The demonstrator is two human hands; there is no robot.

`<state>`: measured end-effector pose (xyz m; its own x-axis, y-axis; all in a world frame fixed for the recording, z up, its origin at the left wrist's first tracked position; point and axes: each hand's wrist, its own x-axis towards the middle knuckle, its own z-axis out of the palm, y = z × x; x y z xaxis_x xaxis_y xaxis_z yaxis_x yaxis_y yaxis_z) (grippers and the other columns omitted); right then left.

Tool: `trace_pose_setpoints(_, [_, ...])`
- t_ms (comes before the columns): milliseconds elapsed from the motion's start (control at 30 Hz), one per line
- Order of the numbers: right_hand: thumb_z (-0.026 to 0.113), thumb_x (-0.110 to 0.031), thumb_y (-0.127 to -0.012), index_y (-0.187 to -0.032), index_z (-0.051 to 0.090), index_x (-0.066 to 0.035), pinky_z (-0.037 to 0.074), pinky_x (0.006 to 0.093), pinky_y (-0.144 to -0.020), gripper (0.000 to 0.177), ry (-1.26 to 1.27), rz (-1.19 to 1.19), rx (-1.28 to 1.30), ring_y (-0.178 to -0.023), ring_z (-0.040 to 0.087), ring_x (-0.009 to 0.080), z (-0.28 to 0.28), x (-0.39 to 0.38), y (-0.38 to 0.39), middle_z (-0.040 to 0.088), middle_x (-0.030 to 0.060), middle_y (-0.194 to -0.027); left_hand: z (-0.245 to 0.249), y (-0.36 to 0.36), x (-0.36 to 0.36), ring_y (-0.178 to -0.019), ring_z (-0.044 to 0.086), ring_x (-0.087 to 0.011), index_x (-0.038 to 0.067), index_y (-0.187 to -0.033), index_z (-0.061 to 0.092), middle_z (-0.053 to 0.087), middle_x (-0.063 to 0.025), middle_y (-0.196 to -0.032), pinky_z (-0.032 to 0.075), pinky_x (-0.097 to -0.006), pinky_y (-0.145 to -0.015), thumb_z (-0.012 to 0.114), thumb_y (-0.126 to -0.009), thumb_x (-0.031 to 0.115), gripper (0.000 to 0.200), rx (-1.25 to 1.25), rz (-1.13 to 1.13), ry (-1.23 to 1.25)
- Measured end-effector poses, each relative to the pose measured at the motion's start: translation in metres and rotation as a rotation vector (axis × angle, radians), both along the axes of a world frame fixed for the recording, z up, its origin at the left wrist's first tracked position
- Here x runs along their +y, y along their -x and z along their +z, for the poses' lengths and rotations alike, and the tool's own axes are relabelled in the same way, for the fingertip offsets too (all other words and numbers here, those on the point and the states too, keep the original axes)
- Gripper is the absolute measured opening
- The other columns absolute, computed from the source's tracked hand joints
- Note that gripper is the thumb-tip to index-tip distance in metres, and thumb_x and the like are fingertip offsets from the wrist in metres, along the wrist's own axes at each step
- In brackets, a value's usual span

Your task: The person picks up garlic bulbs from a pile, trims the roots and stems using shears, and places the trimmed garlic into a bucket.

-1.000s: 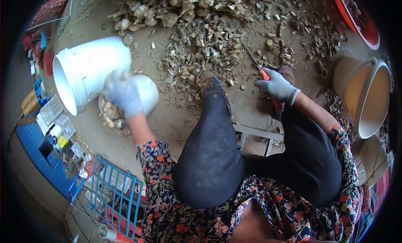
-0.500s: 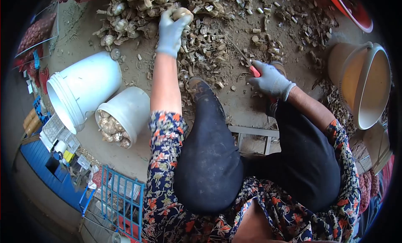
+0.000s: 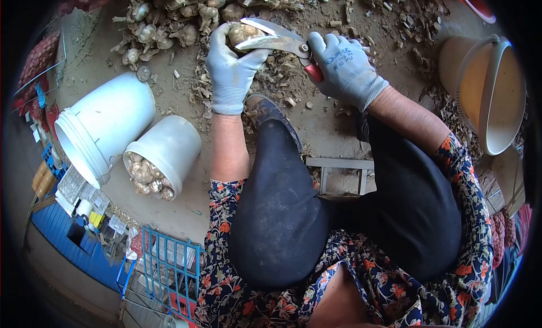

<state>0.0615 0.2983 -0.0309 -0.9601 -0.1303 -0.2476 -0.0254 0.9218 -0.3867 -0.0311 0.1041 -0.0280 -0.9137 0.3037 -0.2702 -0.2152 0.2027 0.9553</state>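
Large white bucket [image 3: 113, 110]: on its side, left of the small white bucket [image 3: 179, 140].
Small white bucket: tipped over, garlic bulbs [image 3: 145, 172] at its mouth; same pose as a moment ago.
Bulb pile [image 3: 164, 20]: beyond the small bucket, on the dirt floor.
Left hand [image 3: 231, 74]: gloved, beyond and right of the small bucket, fingers and thumb closed round one bulb. Earlier it was reaching at the pile; now it has drawn the bulb across to the blades.
Held bulb [image 3: 241, 33]: up and right of the small bucket, between the open blades. Likely light and firm, its papery skin apt to slip or flake; best pinched round its sides, fingertips clear of the edges.
Shears [image 3: 293, 47]: right of the held bulb, blades spread. Probably stiff and heavier than the bulb, best taken by the red grips. They were lower, pointing at the litter, apart from any bulb.
Right hand [image 3: 344, 68]: gloved, well right of the small bucket, wrapped on the red grips; it has risen from beside the boot.
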Motion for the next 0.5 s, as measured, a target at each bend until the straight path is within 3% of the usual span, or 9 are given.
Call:
trace_pose_setpoints(33, [0.056, -0.038, -0.087, -0.105, 0.046, -0.005, 0.047, 0.0455, -0.073, 0.039, 0.000, 0.004, -0.004, -0.083, 0.062, 0.0328, 0.001, 0.000, 0.000, 0.059, 0.0161, -0.088, -0.001, -0.001, -0.002, -0.085, 0.061, -0.0135, -0.001, -0.117, 0.046, 0.060, -0.0082, -0.097, 0.054, -0.0269, -0.075, 0.080, -0.062, 0.001, 0.064, -0.004, 0.004, 0.000])
trace_pose_setpoints(100, [0.064, -0.028, -0.081, -0.104, 0.044, -0.006, 0.046, 0.0448, -0.073, 0.037, -0.014, 0.010, 0.054, -0.085, 0.060, 0.0319, 0.006, 0.001, 0.002, 0.057, 0.0158, -0.089, -0.001, 0.000, -0.007, -0.086, 0.061, -0.0139, -0.001, -0.115, 0.048, 0.061, -0.0080, -0.098, 0.053, -0.0276, -0.079, 0.084, -0.059, 0.008, 0.067, 0.345, -0.059, 0.279])
trace_pose_setpoints(267, [0.062, -0.028, -0.082, -0.101, 0.045, -0.004, 0.047, 0.0428, -0.073, 0.035, -0.012, 0.055, -0.049, -0.082, 0.062, 0.0313, 0.006, -0.004, -0.001, 0.058, 0.0153, -0.085, -0.011, -0.002, -0.011, -0.087, 0.061, -0.0154, 0.000, -0.113, 0.050, 0.062, -0.0067, -0.098, 0.051, -0.0285, -0.082, 0.084, -0.058, 0.012, 0.066, 0.415, -0.059, 0.249])
trace_pose_setpoints(333, [0.054, -0.037, -0.089, -0.103, 0.047, 0.000, 0.049, 0.0464, -0.070, 0.041, -0.004, 0.105, -0.158, -0.079, 0.065, 0.0328, 0.008, -0.003, 0.003, 0.063, 0.0179, -0.085, -0.014, -0.002, -0.013, -0.088, 0.057, -0.0123, -0.003, -0.113, 0.049, 0.057, -0.0065, -0.099, 0.050, -0.0258, -0.079, 0.083, -0.063, 0.006, 0.061, 0.472, -0.103, 0.273])
trace_pose_setpoints(367, [0.054, -0.037, -0.089, -0.103, 0.047, 0.000, 0.049, 0.0464, -0.070, 0.041, -0.004, 0.102, -0.161, -0.079, 0.065, 0.0328, 0.008, -0.004, 0.004, 0.063, 0.0179, -0.085, -0.016, -0.004, -0.012, -0.088, 0.057, -0.0123, -0.003, -0.113, 0.049, 0.057, -0.0065, -0.099, 0.050, -0.0258, -0.079, 0.083, -0.063, 0.006, 0.061, 0.470, -0.106, 0.272])
trace_pose_setpoints(433, [0.053, -0.035, -0.090, -0.101, 0.047, 0.001, 0.051, 0.0468, -0.068, 0.039, 0.080, 0.069, -0.258, -0.075, 0.066, 0.0348, 0.005, -0.005, 0.005, 0.064, 0.0206, -0.080, -0.018, -0.008, -0.009, -0.087, 0.058, -0.0128, -0.002, -0.112, 0.049, 0.058, -0.0075, -0.099, 0.051, -0.0271, -0.082, 0.082, -0.061, 0.008, 0.061, 0.137, 0.010, 0.034])
trace_pose_setpoints(467, [0.053, -0.033, -0.090, -0.098, 0.046, 0.001, 0.051, 0.0468, -0.069, 0.036, 0.247, -0.028, -0.325, -0.077, 0.065, 0.0361, -0.007, -0.003, 0.005, 0.064, 0.0222, -0.079, -0.016, -0.010, -0.011, -0.089, 0.057, -0.0112, -0.002, -0.112, 0.047, 0.057, -0.0078, -0.101, 0.051, -0.0262, -0.081, 0.081, -0.063, 0.007, 0.060, 0.031, 0.032, 0.062])
trace_pose_setpoints(500, [0.053, -0.033, -0.090, -0.098, 0.046, 0.001, 0.051, 0.0468, -0.069, 0.036, 0.250, -0.029, -0.327, -0.077, 0.065, 0.0361, -0.013, -0.002, 0.002, 0.064, 0.0222, -0.079, -0.016, -0.014, -0.008, -0.089, 0.057, -0.0112, -0.002, -0.112, 0.047, 0.057, -0.0078, -0.101, 0.051, -0.0262, -0.081, 0.081, -0.063, 0.007, 0.060, 0.029, 0.031, 0.065])
